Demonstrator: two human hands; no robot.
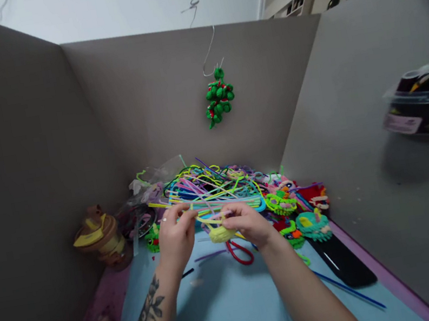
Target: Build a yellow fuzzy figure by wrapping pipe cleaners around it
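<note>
Both hands are raised over the blue mat (231,311), close together in front of the pile (215,188) of stems; between them is a small yellow coil (219,234). The coil is fuzzy and pale yellow, wound into a loose, lumpy wad, rounded below and flatter on top; its single turns are too blurred to count. A thin yellow strand (207,220) of the same fuzz runs from its top up and left.

The right hand (249,223) is closed on the coil from the right, thumb and fingers clamped on its side, so that part of the wad is hidden behind them; the left hand (176,238) has thumb and forefinger pressed together on the far end of the strand, the other fingers curled loosely. The coil hangs clear of the mat, just above the red scissors (240,252), whose handles lie on the mat below the right hand.

The pile lies behind the hands, a tangle of green, yellow, blue, pink and purple; to its right lie made pieces (311,224) in teal, green and red, beside a black slab (342,262); a blue stem (349,288) lies alone near the mat's right edge. A brown and yellow pot (100,242) stands at the left wall; a green ornament (219,96) hangs on a wire hook against the back wall; a clear box (427,103) sits at the far right.
</note>
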